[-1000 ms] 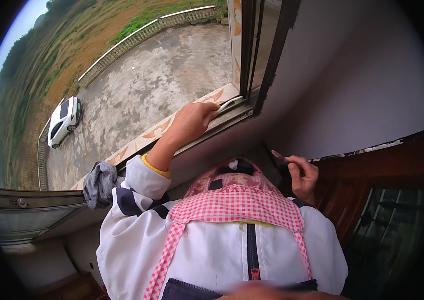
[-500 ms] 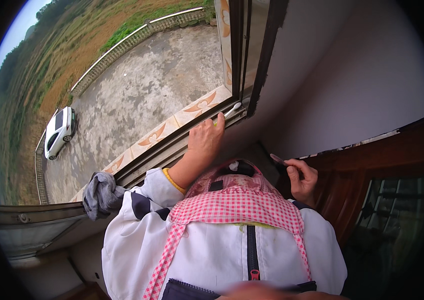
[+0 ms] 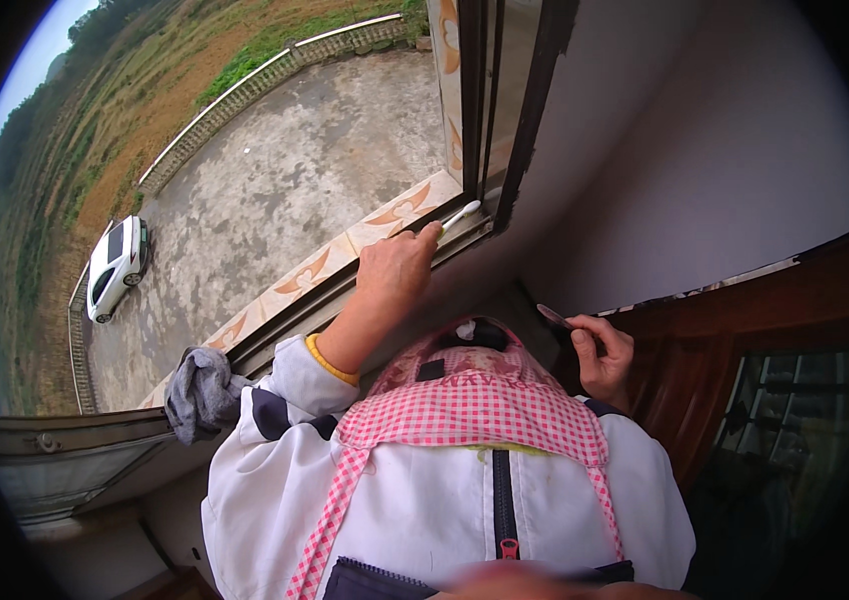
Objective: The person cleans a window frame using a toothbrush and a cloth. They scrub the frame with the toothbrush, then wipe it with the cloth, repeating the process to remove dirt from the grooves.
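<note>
My left hand is closed around a toothbrush, its white head pointing away from me to the right. The brush head lies over the corner of the sliding-window track, where the sill frame meets the upright frame. Most of its handle is hidden in my fist. Off to the right, my right hand pinches a slim, greyish, spoon-like tool between thumb and fingers. Its rounded tip points up and left, held apart from the window frame.
A grey cloth hangs bunched on the sill at the left. Decorated tiles line the outer ledge. A pale wall and a brown wooden door stand to the right. Outside, a white car is parked on concrete below.
My left hand has slid a little left and toward me along the track, drawing the toothbrush slightly with it. My right hand has barely moved.
</note>
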Tool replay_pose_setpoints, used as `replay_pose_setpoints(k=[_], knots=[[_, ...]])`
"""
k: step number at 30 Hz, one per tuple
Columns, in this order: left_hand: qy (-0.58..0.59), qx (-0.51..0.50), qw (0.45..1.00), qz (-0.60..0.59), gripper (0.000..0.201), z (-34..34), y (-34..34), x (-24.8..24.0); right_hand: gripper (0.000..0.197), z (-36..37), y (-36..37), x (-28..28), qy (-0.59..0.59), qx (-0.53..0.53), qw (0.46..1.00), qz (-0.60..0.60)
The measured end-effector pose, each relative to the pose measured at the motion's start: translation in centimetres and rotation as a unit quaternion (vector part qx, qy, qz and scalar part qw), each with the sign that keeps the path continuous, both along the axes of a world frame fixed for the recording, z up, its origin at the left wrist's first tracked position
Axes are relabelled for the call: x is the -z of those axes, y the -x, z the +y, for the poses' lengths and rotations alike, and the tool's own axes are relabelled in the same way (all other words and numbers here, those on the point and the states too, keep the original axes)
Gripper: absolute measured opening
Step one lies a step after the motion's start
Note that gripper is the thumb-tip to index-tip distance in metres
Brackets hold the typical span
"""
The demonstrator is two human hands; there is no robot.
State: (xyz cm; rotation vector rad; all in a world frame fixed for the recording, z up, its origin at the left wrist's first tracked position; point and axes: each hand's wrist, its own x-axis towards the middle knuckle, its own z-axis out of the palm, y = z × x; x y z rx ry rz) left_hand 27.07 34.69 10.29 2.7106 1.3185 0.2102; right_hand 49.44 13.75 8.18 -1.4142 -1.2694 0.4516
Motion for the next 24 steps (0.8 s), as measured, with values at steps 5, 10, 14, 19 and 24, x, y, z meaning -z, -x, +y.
replay_pose_setpoints(k=[5,10,14,19,24], knots=[[-0.001,0.006,1.000,-0.005,0.029,-0.3,0.5,0.0,0.013,0.7,0.6,-0.5,0.017,0.023,1.000,-0.008],[-0.004,-0.002,0.997,-0.072,0.029,-0.6,1.7,0.8,0.020,2.5,1.0,-1.0,0.060,-0.007,0.998,-0.036],[-0.010,-0.008,0.996,-0.091,0.032,-0.7,2.3,2.1,0.013,4.7,1.4,-1.8,0.087,-0.056,0.994,-0.025],[-0.028,0.007,0.984,-0.175,0.046,-1.5,2.2,2.7,0.015,5.9,2.1,-2.5,0.158,-0.131,0.955,0.215],[-0.087,0.012,0.958,-0.272,0.046,-1.7,2.9,4.2,0.040,5.9,1.7,-1.5,0.153,-0.223,0.925,0.268]])
